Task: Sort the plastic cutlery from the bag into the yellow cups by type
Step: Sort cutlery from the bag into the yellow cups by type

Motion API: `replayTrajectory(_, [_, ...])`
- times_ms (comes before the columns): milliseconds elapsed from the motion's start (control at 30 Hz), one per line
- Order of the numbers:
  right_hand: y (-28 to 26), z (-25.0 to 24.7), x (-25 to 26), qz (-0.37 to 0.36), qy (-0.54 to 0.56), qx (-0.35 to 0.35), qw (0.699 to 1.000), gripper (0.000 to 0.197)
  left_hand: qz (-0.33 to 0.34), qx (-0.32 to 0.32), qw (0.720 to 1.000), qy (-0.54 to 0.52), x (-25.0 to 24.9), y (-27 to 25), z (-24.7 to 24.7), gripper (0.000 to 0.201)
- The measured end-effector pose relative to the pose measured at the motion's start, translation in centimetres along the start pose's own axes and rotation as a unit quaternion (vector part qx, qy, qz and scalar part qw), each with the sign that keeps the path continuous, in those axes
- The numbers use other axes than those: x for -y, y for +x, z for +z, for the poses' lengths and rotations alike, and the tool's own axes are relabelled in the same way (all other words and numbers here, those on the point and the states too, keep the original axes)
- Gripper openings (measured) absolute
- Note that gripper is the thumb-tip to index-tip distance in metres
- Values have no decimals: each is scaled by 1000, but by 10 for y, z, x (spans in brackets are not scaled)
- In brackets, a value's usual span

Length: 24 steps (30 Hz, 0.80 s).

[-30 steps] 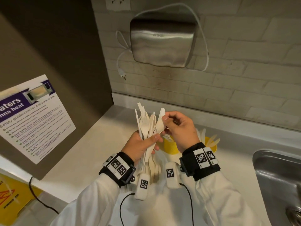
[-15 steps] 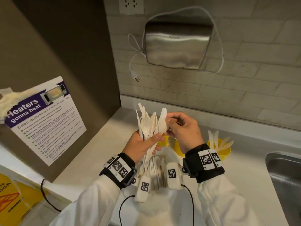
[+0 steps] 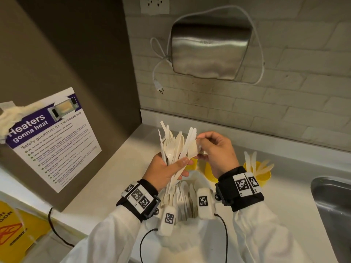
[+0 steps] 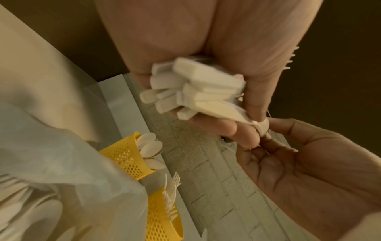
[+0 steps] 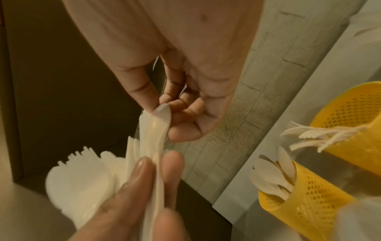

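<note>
My left hand (image 3: 171, 165) grips a fanned bundle of white plastic cutlery (image 3: 174, 145) upright above the counter; the handle ends (image 4: 195, 91) stick out below its palm. My right hand (image 3: 198, 147) pinches the bowl of one spoon (image 5: 158, 124) at the bundle's right edge, between thumb and fingers. Below the hands lies the clear bag (image 3: 187, 194) with more cutlery. Three yellow mesh cups stand behind: one with spoons (image 4: 125, 156), one with forks (image 4: 163, 216), one with knives (image 3: 256, 174). The right hand hides most of two cups in the head view.
A steel sink (image 3: 334, 202) is set into the counter at the right. A brown cabinet side with a microwave safety notice (image 3: 55, 141) closes off the left. A steel hand dryer (image 3: 209, 48) with a loose cord hangs on the brick wall behind.
Both hands stay almost where they were, the right fingers still on the spoon's bowl. The head view has swung a little, so the scene sits further right in the picture.
</note>
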State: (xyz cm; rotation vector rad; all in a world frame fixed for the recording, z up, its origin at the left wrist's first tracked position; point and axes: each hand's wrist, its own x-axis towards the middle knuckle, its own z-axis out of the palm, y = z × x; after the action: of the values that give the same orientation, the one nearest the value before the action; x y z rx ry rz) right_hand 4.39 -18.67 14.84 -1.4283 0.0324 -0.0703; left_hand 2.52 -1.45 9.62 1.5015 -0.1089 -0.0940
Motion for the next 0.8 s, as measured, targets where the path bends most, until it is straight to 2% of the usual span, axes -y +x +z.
replayTrajectory(167, [2,2,10,-36,-44,17,998,9,11,0,1000,2,-5,5,-4,21])
replayTrajectory(300, [7,3,12,-84,-101,24,991,11,19,4,1000,2,-7,6,-6,20])
replayTrajectory(433, [9,4,16,-99,-99,44,989,8,22,14,1000,-13,-7,2,-10,17])
replayTrajectory(500, [7,5,19,-108,-75,86,988,11,15,29,998,-47,-3,0,-14,26])
replayTrajectory(567, [7,8,22,-122,-68,128,982,18,1,57,993,-102,1,0,-19,45])
replayTrajectory(667, [8,14,24,-122,-97,149,977,21,-7,74,990,-119,6,-1,-24,70])
replayTrajectory(800, [8,19,27,-129,-134,159,970,8,-3,72,988,-134,7,-1,-29,65])
